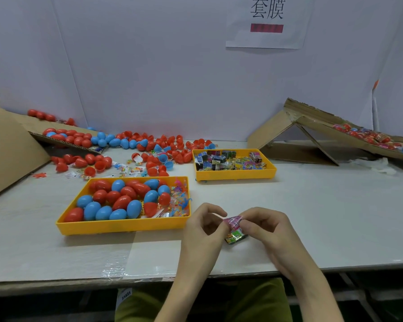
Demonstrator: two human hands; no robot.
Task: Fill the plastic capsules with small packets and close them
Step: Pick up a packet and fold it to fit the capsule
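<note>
My left hand (205, 225) and my right hand (264, 225) meet above the table's front edge and pinch a small pink packet (233, 222) between their fingertips. A green packet (236, 237) sits just under it, partly hidden by my fingers. A yellow tray (123, 225) to the left holds several closed red and blue capsules (116, 201) and clear toy packets at its right end. Farther back, a second yellow tray (235, 174) is full of small printed packets (228, 160).
Loose red and blue capsule halves (154, 149) and small packets litter the table behind the trays. A cardboard ramp (63, 138) at the left carries more capsules. Another cardboard ramp (330, 129) at the right holds wrapped capsules. A white wall stands behind.
</note>
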